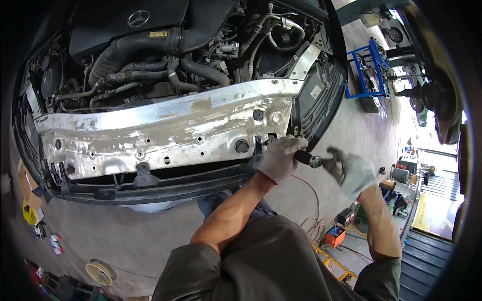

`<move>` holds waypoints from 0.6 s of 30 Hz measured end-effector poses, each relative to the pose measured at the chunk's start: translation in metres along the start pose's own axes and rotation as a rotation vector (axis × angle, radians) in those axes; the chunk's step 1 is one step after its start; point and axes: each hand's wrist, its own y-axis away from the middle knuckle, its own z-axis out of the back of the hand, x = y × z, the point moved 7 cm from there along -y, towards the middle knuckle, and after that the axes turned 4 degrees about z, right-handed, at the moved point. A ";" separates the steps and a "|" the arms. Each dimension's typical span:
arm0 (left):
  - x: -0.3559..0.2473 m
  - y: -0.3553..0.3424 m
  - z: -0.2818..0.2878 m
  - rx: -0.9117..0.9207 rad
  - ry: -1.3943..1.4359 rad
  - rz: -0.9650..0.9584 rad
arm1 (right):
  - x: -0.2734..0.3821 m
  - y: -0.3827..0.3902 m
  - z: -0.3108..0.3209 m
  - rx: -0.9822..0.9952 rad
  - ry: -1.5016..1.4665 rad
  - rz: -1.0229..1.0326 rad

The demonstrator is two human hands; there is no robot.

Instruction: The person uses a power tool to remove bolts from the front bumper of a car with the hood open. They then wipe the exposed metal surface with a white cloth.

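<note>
At the right end of the bare metal crossmember [175,138] on the front of a car, my left hand [282,158], in a pale work glove with a red cuff, is closed around a tool with a black handle [302,157]. The handle's shiny metal end points to the right; its exact kind cannot be made out. Beside that end is my right hand [354,173], gloved too and smeared by motion. Its fingers look curled, and whether they hold anything does not show. The headlight housing [321,93] lies just beyond my left hand.
Behind the crossmember is the engine bay with a black engine cover [128,25] and a ribbed intake hose [130,52]. A blue metal frame [369,67] stands at the far right. An orange box [335,236] and a red hose [314,193] lie on the floor.
</note>
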 end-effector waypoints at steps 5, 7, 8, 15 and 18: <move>0.008 0.001 -0.009 -0.026 0.016 -0.038 | 0.042 0.033 -0.048 0.484 -0.401 -0.226; 0.009 0.000 -0.001 -0.029 -0.003 0.017 | 0.045 0.019 -0.043 0.274 -0.475 -0.160; 0.009 -0.003 0.000 0.002 0.015 0.009 | 0.046 0.012 -0.038 0.169 -0.510 -0.126; 0.017 -0.002 -0.005 0.165 0.155 0.005 | 0.044 -0.019 -0.060 0.474 -1.032 -0.382; 0.017 -0.006 -0.005 0.286 0.094 -0.043 | 0.060 -0.044 -0.006 0.288 -0.016 0.105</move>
